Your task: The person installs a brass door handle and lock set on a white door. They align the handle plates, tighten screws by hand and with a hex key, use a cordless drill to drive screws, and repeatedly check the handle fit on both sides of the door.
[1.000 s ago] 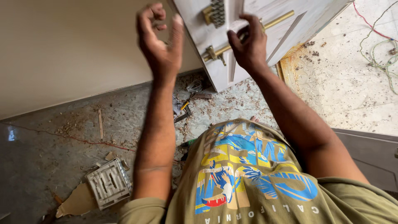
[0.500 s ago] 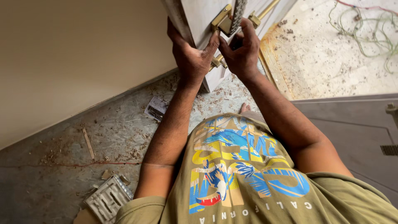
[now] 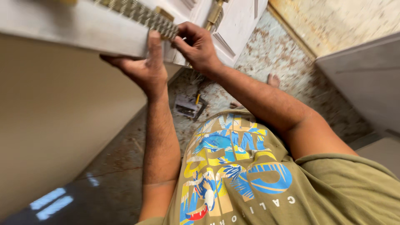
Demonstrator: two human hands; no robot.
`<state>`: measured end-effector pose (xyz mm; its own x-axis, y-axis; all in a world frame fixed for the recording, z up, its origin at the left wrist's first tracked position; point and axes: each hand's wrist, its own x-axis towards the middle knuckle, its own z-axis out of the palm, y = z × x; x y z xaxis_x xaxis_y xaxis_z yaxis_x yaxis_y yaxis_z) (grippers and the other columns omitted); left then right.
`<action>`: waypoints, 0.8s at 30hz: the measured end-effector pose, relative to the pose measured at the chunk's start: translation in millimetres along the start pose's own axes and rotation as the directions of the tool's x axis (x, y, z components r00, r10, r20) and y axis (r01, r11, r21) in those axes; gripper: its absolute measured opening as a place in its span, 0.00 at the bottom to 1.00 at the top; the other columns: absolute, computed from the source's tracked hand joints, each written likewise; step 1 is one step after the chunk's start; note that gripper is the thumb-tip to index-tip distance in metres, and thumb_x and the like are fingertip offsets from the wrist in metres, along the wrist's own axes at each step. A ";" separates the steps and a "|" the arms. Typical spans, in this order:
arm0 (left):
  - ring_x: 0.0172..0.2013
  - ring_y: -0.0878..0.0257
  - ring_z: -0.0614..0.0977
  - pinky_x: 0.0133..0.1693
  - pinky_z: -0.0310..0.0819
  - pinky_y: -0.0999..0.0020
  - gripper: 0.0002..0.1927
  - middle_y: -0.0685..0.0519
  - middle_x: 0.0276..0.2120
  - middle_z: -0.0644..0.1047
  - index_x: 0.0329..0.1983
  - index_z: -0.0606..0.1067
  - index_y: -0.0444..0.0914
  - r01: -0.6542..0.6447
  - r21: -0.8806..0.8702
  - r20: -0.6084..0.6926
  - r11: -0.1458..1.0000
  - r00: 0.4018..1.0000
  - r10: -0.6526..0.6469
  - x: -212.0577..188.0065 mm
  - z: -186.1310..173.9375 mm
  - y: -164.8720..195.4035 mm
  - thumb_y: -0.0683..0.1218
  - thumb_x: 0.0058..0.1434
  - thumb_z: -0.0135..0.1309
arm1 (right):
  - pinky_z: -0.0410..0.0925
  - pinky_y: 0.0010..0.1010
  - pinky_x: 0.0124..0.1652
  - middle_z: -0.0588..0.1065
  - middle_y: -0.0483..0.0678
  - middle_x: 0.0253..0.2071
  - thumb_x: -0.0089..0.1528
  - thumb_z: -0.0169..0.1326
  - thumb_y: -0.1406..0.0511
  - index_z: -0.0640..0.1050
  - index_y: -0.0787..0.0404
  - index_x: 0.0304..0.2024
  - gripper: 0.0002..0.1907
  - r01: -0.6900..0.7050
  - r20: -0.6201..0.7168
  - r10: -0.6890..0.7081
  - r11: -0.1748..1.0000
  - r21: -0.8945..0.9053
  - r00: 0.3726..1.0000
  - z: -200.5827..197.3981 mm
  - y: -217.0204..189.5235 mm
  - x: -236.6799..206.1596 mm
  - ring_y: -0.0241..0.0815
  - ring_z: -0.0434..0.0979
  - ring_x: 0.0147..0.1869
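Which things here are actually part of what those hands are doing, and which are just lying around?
In use:
left hand
right hand
brass lock plate
white door
brass door handle

Lying about:
small box on the floor
yellow-handled tool
rubble

Speckled stone floor, dusty, small grey box and yellow-handled tool lying on it

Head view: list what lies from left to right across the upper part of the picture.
Beige wall → left hand gripping the white door's edge → textured brass plate → right hand → brass handle → speckled floor → grey panel.
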<state>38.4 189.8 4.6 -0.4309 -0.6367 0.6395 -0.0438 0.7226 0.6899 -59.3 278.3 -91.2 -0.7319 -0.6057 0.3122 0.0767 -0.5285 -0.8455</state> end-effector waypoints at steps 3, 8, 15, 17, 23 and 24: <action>0.63 0.50 0.72 0.67 0.72 0.54 0.48 0.39 0.62 0.65 0.72 0.52 0.28 -0.022 -0.033 0.021 0.999 1.000 0.023 0.7 -1.9 -5.6 0.53 0.66 0.71 | 0.73 0.24 0.40 0.79 0.44 0.37 0.75 0.54 0.69 0.77 0.64 0.51 0.05 -0.026 -0.011 0.029 0.974 0.223 1.000 10.3 3.9 2.0 0.30 0.78 0.40; 0.64 0.47 0.73 0.67 0.74 0.52 0.50 0.36 0.65 0.64 0.73 0.52 0.26 0.011 0.045 0.032 0.999 0.999 -0.012 -0.3 -15.6 -17.6 0.56 0.66 0.69 | 0.60 0.20 0.25 0.75 0.40 0.26 0.74 0.50 0.60 0.74 0.62 0.55 0.13 -0.221 0.068 0.211 0.911 0.348 0.975 23.6 -0.5 -6.8 0.25 0.67 0.25; 0.66 0.47 0.73 0.67 0.77 0.50 0.53 0.37 0.64 0.64 0.73 0.50 0.27 -0.007 0.042 0.042 0.999 0.999 0.005 -0.3 -18.1 -20.2 0.59 0.65 0.69 | 0.60 0.21 0.21 0.71 0.39 0.22 0.74 0.48 0.56 0.74 0.63 0.53 0.17 -0.265 0.037 0.277 0.861 0.435 0.960 33.1 -15.0 -7.6 0.26 0.65 0.21; 0.66 0.47 0.73 0.67 0.77 0.50 0.52 0.38 0.64 0.63 0.73 0.50 0.26 -0.017 0.041 0.042 0.999 0.999 0.016 -1.6 -16.4 -19.4 0.59 0.65 0.69 | 0.58 0.22 0.19 0.70 0.39 0.21 0.74 0.48 0.56 0.74 0.64 0.51 0.16 -0.334 0.023 0.375 0.794 0.508 0.927 35.4 -21.0 -10.2 0.27 0.64 0.20; 0.63 0.48 0.75 0.65 0.80 0.51 0.48 0.38 0.62 0.65 0.72 0.52 0.26 -0.011 0.006 0.043 1.000 0.999 0.011 -5.0 -11.9 -17.1 0.55 0.66 0.69 | 0.54 0.23 0.17 0.68 0.40 0.19 0.73 0.49 0.59 0.74 0.64 0.43 0.14 -0.420 0.044 0.553 0.575 0.702 0.832 39.5 -34.5 -9.7 0.28 0.58 0.17; 0.63 0.48 0.75 0.65 0.79 0.51 0.48 0.38 0.62 0.65 0.72 0.53 0.26 -0.014 0.002 0.043 1.000 0.999 0.014 -5.5 -10.0 -17.0 0.54 0.66 0.69 | 0.53 0.23 0.16 0.67 0.40 0.18 0.72 0.49 0.58 0.74 0.63 0.41 0.14 -0.442 0.044 0.586 0.556 0.704 0.809 38.5 -36.0 -8.1 0.28 0.57 0.17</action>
<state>50.6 178.3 -7.2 -0.4703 -0.6142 0.6337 -0.0398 0.7321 0.6800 -30.1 279.3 -46.6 -0.5171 -0.8262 -0.2235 0.8425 -0.4453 -0.3033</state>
